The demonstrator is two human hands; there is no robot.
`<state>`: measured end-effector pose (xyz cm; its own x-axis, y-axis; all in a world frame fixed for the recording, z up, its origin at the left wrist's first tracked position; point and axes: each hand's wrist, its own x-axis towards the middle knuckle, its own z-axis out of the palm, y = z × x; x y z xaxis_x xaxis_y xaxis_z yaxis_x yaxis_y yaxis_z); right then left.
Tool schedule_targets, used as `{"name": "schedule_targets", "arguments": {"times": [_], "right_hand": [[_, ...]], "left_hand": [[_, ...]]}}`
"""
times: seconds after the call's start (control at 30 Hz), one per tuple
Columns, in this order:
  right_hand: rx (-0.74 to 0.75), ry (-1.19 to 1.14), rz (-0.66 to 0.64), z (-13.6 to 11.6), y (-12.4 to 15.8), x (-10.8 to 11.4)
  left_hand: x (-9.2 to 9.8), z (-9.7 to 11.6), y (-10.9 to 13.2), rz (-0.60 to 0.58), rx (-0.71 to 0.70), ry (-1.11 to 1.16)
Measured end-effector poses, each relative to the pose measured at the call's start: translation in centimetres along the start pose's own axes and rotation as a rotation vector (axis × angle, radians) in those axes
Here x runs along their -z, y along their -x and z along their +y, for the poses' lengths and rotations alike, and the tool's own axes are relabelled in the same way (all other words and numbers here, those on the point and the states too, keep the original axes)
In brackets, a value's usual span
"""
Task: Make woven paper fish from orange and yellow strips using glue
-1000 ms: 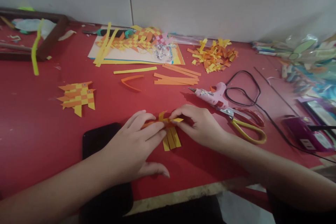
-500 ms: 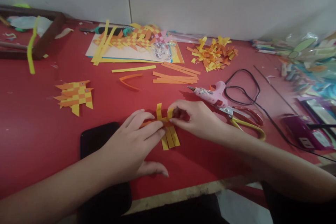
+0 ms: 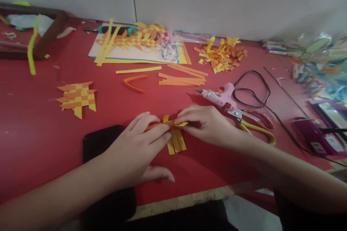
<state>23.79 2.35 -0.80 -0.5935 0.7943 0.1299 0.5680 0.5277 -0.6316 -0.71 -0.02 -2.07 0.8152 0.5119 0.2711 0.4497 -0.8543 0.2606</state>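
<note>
A small weave of yellow and orange paper strips (image 3: 175,140) lies near the front edge of the red table (image 3: 40,133). My left hand (image 3: 138,151) rests flat on its left side, fingers stretched out and pressing the orange strip down. My right hand (image 3: 206,122) pinches a yellow strip end at the weave's top right and holds it low over the weave. A finished woven paper fish (image 3: 77,95) lies to the left.
A pink glue gun (image 3: 219,97) and red-and-yellow scissors (image 3: 255,124) lie right of my right hand, with a black cord (image 3: 252,94). Loose orange strips (image 3: 181,77), paper scraps (image 3: 222,54) and a woven sheet (image 3: 141,41) lie behind. A black phone (image 3: 100,144) sits under my left wrist.
My right hand lifted a yellow strip end upright half a second ago and has now folded it back down flat across the weave. My left hand stayed put.
</note>
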Motion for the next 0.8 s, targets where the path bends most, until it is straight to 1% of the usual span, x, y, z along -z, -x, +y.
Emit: {"name": "schedule_targets", "arguments": {"times": [0.17, 0.3, 0.47, 0.8], "right_hand": [[0.056, 0.046, 0.01, 0.28, 0.55, -0.14], [0.11, 0.065, 0.009, 0.02, 0.71, -0.06], [0.143, 0.065, -0.009, -0.23, 0.74, 0.02], [0.278, 0.066, 0.04, 0.33, 0.93, -0.29]], "left_hand": [[-0.15, -0.03, -0.02, 0.006, 0.005, 0.006], [-0.1, 0.0, -0.09, -0.007, 0.01, 0.019], [-0.03, 0.0, -0.06, -0.012, 0.011, 0.019], [-0.1, -0.03, -0.07, -0.015, 0.005, 0.001]]}}
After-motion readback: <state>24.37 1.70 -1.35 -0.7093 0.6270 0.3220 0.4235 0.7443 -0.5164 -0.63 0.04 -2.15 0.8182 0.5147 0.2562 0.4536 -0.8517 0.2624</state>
